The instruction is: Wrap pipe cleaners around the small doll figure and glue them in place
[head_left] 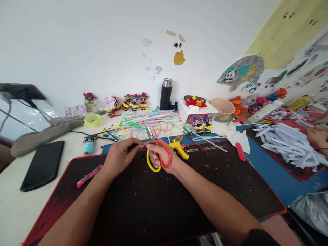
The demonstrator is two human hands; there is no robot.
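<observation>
My right hand (161, 155) is closed around scissors (166, 155) with one red and one yellow handle loop; their blades point up and away from me. The thumb and forefinger of that hand meet the fingertips of my left hand (123, 155) above the black mat (153, 205). My left hand is pinched, and whatever sits between its fingertips is too small to make out. Just right of the scissors lies a yellow glue gun (179, 147). Beyond both hands, many coloured pipe cleaners (156, 123) are strewn over the table.
A black phone (43, 165) and pink cutter (89, 176) lie left. Small figures (135, 101), a black thermos (166, 94) and a white box (197, 112) line the wall. At right, another person's hand (317, 138) is beside white paper strips (289, 143).
</observation>
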